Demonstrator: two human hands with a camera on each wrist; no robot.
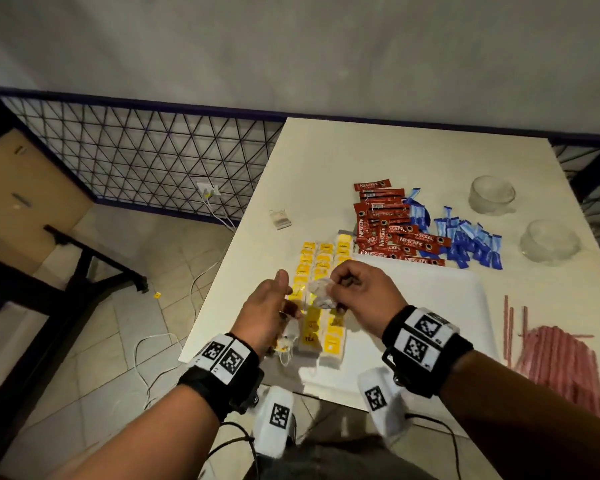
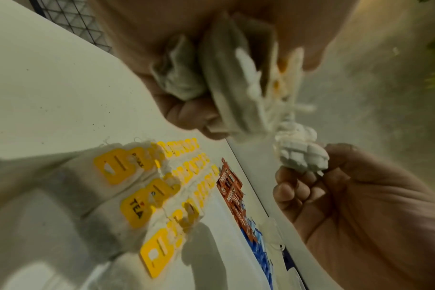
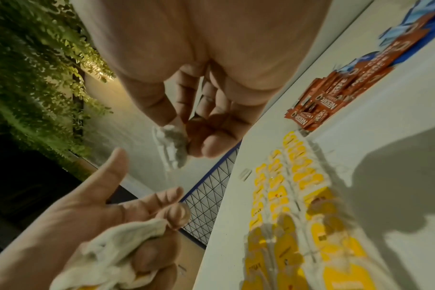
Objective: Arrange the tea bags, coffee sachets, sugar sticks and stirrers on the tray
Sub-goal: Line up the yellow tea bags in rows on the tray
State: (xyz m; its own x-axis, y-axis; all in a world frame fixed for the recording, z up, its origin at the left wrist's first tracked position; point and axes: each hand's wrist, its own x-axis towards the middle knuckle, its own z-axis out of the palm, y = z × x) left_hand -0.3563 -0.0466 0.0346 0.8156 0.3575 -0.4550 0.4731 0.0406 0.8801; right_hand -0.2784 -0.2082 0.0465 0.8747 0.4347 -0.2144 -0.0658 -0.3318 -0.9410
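Both hands are raised over the lower middle of the head view, above the rows of yellow-tagged tea bags [image 1: 321, 271] that lie partly on the left edge of the white tray [image 1: 440, 299]. The left hand [image 1: 265, 311] has its fingers curled round a bunch of loose tea bags [image 3: 117, 247], thumb sticking up, with strings and tags dangling below the palm. The right hand [image 1: 362, 292] pinches a single crumpled tea bag [image 1: 321, 291] between thumb and fingertips, just beside the left hand; whether the two bunches are joined by string cannot be told. The hands hide the middle of the tea bag rows. Above the tray, toward the centre of the view, lies a heap of red coffee sachets [image 1: 392, 226], and touching it on the right a heap of blue sugar sticks [image 1: 465, 237]. Two clear glass cups [image 1: 492, 194] stand at the right of the table [image 1: 326, 157]. Pink stirrers [image 1: 558, 362] lie in a pile at lower right, beside the tray. One stray tea bag wrapper [image 1: 280, 219] lies alone at the table's left. A wire fence [image 1: 136, 161] fills the upper left.
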